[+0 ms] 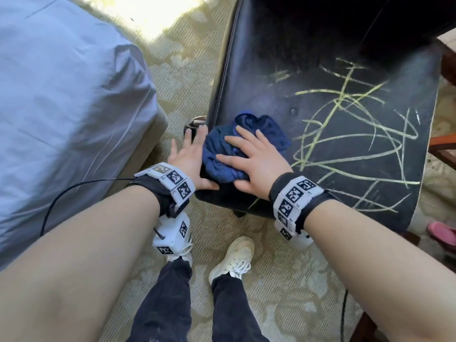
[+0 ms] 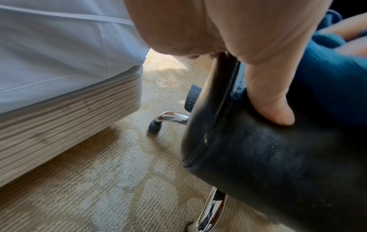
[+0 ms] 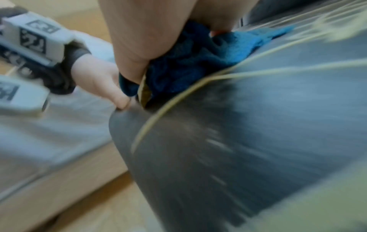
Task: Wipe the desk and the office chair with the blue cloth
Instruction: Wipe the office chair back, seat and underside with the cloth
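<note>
The black leather office chair seat (image 1: 320,70) fills the upper right of the head view, with yellow-green scribbles (image 1: 345,134) across its right half. The blue cloth (image 1: 261,124) lies bunched on the seat's front left corner. My right hand (image 1: 256,159) presses flat on it with fingers spread. My left hand (image 1: 187,156) braces the seat's left edge, fingers straight down its side and thumb (image 2: 272,102) on top. The right wrist view is blurred and shows the cloth (image 3: 188,62) under my right hand (image 3: 139,39).
A bed (image 1: 61,95) with a pale sheet stands close on the left, with a strip of patterned carpet (image 1: 172,58) between it and the chair. The chair's chrome leg and caster (image 2: 168,119) stick out below the seat. Wooden furniture (image 1: 444,141) stands at the right.
</note>
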`<state>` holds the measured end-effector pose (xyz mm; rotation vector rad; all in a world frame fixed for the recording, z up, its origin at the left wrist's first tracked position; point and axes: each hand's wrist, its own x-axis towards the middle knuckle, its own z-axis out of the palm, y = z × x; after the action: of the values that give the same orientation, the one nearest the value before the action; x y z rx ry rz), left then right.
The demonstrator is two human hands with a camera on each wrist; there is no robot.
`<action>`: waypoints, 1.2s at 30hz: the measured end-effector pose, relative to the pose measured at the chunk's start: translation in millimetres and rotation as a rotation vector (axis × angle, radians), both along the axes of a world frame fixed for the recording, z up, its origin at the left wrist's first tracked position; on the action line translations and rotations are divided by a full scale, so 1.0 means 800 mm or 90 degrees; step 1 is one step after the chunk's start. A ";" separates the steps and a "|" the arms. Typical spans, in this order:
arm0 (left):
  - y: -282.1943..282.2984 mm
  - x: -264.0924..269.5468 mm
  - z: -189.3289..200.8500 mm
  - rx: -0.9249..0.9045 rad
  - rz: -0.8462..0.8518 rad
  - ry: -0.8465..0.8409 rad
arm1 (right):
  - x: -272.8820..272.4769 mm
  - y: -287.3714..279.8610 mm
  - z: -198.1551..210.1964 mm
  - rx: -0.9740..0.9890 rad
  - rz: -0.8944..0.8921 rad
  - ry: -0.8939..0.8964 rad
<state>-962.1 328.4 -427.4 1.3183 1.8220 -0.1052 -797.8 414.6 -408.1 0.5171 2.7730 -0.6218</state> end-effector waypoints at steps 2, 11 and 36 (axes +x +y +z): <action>-0.001 0.001 0.003 0.004 0.006 0.002 | 0.035 0.000 0.000 0.004 0.043 0.020; 0.005 0.008 0.014 -0.033 0.002 0.026 | -0.018 0.082 0.037 0.005 -0.296 0.171; 0.169 0.031 0.037 -0.012 -0.155 0.177 | -0.035 0.200 0.014 0.028 -0.278 -0.192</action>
<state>-936.9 463.9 -397.7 1.5696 1.8725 -0.4557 -825.8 574.5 -397.0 1.1423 2.4035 -0.5167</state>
